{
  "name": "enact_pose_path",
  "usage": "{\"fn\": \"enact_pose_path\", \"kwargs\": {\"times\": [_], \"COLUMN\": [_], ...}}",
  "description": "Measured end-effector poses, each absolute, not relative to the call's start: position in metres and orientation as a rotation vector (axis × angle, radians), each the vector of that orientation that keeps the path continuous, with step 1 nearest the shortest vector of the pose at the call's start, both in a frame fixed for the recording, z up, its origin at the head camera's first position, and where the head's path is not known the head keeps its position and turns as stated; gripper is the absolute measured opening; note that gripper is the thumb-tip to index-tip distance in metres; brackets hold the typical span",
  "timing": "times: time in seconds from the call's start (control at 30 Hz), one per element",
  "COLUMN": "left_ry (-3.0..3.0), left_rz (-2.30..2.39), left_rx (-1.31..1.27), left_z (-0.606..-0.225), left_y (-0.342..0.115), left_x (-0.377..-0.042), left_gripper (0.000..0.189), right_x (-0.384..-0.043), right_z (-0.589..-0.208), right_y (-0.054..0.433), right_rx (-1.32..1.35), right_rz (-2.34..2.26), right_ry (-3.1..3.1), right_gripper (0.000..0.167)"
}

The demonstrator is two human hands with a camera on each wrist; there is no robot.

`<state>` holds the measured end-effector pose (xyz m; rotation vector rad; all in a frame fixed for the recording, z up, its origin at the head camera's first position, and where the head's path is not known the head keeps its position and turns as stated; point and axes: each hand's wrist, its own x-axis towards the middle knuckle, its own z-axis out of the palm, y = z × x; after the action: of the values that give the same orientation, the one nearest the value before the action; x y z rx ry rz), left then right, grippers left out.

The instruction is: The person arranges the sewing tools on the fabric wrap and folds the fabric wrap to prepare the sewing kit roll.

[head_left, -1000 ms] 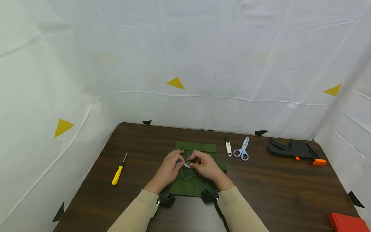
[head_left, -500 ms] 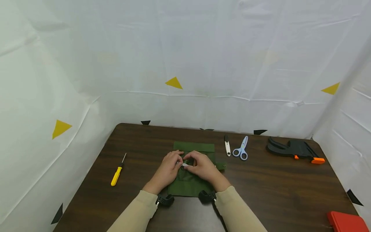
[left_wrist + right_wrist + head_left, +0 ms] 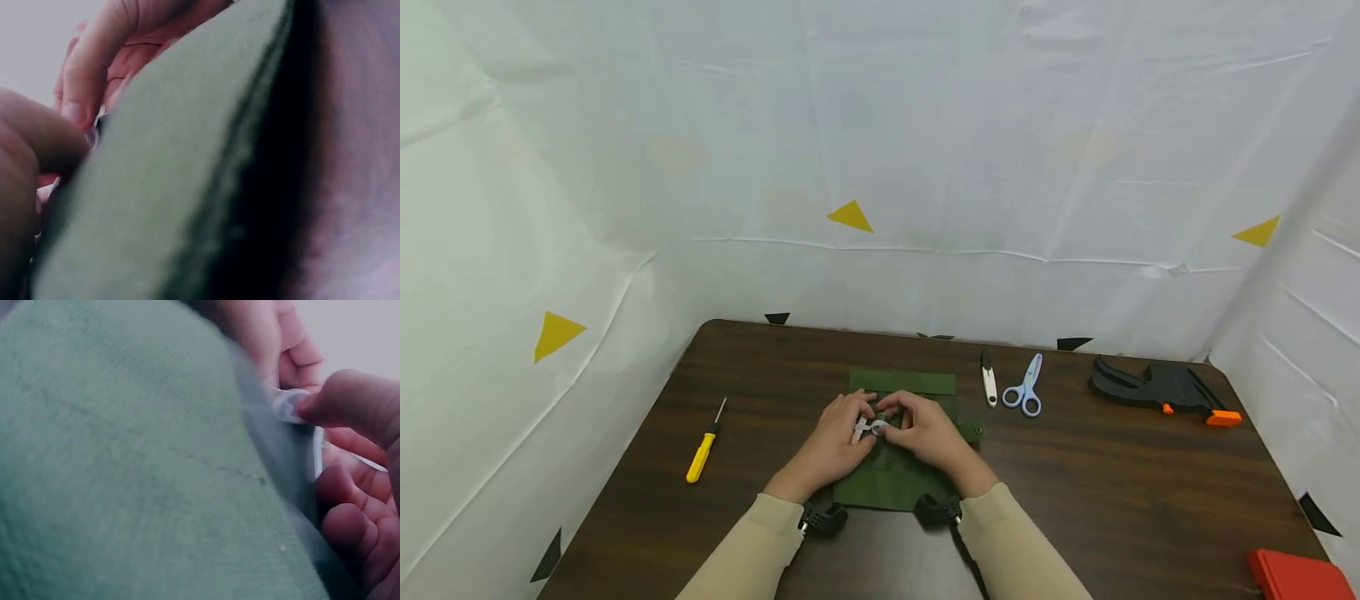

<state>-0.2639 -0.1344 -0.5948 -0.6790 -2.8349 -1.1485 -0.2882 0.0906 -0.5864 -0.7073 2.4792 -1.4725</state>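
Observation:
A dark green cloth pouch point(image 3: 891, 487) lies flat on the table, with a snap tab point(image 3: 973, 432) at its right side. Over its middle, a thin white strip with a round loop point(image 3: 878, 427) spans the gap between both hands. My left hand point(image 3: 833, 440) grips the strip's left part, fingers partly covering it. My right hand point(image 3: 931, 429) pinches the loop between thumb and forefinger. In the right wrist view a translucent white loop point(image 3: 287, 405) shows at a fingertip. Green cloth point(image 3: 162, 144) hides much of the left wrist view. How the strip meets the pouch is hidden.
A yellow screwdriver point(image 3: 702, 454) lies at left on the dark wooden table point(image 3: 1075, 500). Behind the pouch to the right are a white-handled tool with a black tip point(image 3: 988, 382) and light blue scissors point(image 3: 1026, 392). A black-and-orange clamp point(image 3: 1165, 392) and a red case point(image 3: 1300, 575) are farther right.
The white strip has turned so that its loop faces up and more of it shows. My left thumb has shifted slightly down. My right hand has moved slightly left, still pinching.

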Motion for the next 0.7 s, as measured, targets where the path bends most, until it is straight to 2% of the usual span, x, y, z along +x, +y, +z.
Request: {"fn": "enact_pose_path", "kwargs": {"times": [0.37, 0.57, 0.7], "left_ry": [-2.848, -2.889, -2.865], "left_rz": [-1.108, -1.158, -1.33], "left_rx": [-0.76, -0.817, -0.8], "left_z": [-0.595, -0.596, -0.597], "left_y": [-0.137, -0.142, -0.155], "left_x": [-0.265, -0.263, -0.264], "left_gripper": [0.04, 0.066, 0.077], "right_x": [-0.287, -0.287, -0.287], "right_z": [-0.581, -0.581, -0.584], "right_y": [0.097, 0.099, 0.097], "right_rx": [-0.822, -0.856, -0.854], "right_rz": [-1.408, -1.41, -1.418], "right_ry": [2.402, 2.407, 2.391], "right_gripper": [0.04, 0.045, 0.044]}}
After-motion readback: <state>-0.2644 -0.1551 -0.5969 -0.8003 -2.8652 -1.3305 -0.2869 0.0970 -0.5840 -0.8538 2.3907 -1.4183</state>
